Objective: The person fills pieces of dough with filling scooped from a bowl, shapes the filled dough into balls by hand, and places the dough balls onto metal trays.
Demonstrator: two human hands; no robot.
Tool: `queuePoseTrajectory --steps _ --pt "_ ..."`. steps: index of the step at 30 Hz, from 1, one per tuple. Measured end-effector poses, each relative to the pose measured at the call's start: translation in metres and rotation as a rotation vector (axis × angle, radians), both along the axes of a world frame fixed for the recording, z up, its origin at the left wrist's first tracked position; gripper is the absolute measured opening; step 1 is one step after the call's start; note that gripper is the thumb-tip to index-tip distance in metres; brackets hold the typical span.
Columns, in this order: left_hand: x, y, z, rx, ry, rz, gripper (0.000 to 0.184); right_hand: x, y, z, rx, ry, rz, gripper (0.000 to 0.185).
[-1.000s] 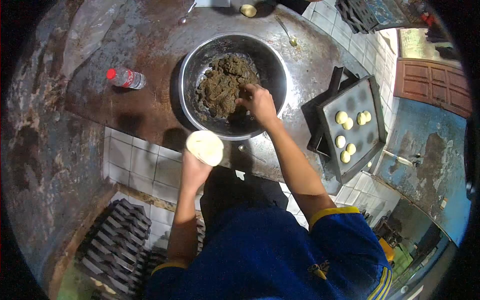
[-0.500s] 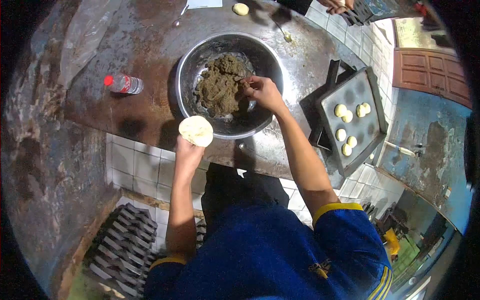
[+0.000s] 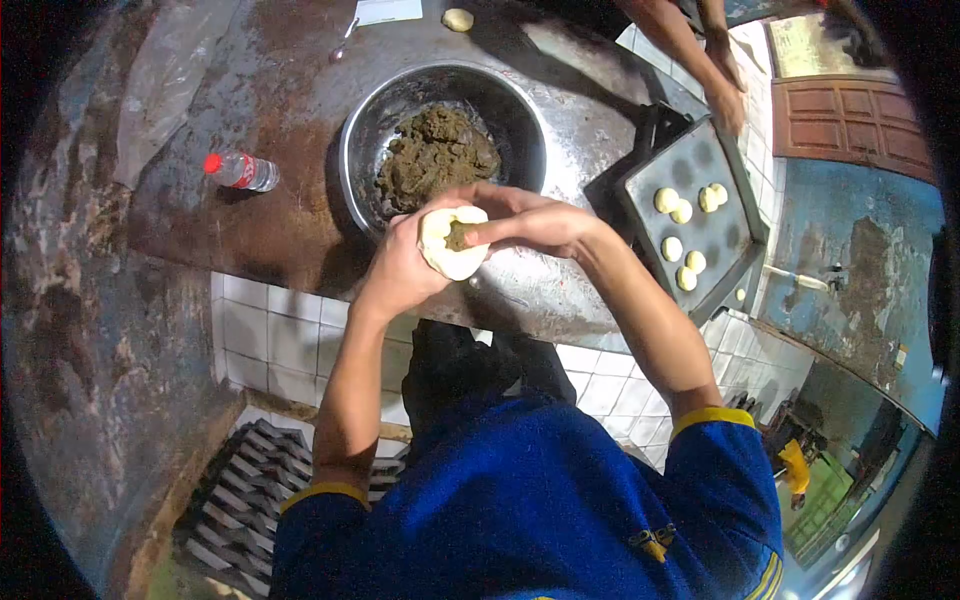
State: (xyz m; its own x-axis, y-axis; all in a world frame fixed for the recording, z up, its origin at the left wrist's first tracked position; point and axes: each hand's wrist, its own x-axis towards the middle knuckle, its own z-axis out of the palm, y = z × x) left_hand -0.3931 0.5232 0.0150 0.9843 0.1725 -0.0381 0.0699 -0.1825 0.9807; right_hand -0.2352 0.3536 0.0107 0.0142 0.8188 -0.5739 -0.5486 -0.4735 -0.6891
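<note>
My left hand (image 3: 397,272) cups a round of pale dough (image 3: 456,268) in front of the metal bowl. Brown filling (image 3: 459,237) lies in the hollow of the dough, whose edge is folded up around it. My right hand (image 3: 535,222) reaches over from the right, its thumb on the filling and its fingers curved along the dough's far side. Behind both hands, the large metal bowl (image 3: 538,120) holds a mass of brown filling (image 3: 435,155).
A tilted baking tray (image 3: 640,190) with several dough balls (image 3: 672,248) stands at right; a co-worker's hand (image 3: 727,105) is at its far edge. A plastic bottle (image 3: 242,171) lies left. Farther back are a spoon (image 3: 340,52), white paper (image 3: 390,10) and a dough piece (image 3: 458,20).
My right hand has left the bowl and come to the dough, where filling now lies. My left hand has moved slightly right with the dough. A co-worker's arm has reached to the tray.
</note>
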Motion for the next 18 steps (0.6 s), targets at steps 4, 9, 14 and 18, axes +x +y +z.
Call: queuePoseTrajectory --steps 4,9,14,18 --pt "-0.007 -0.005 0.002 -0.110 0.068 0.012 0.052 -0.005 -0.023 0.072 0.299 -0.930 0.052 0.095" --pt "0.001 -0.022 0.024 -0.208 0.186 -0.078 0.059 -0.041 -0.033 0.110 0.190 -1.373 0.040 0.087" --pt "0.012 -0.036 0.045 -0.362 0.008 -0.172 0.063 -0.030 -0.059 0.103 0.165 -0.954 -0.282 0.036" --pt "0.016 -0.054 0.056 -0.619 0.012 -0.118 0.044 -0.036 -0.079 0.121 0.094 -0.367 -0.475 0.060"
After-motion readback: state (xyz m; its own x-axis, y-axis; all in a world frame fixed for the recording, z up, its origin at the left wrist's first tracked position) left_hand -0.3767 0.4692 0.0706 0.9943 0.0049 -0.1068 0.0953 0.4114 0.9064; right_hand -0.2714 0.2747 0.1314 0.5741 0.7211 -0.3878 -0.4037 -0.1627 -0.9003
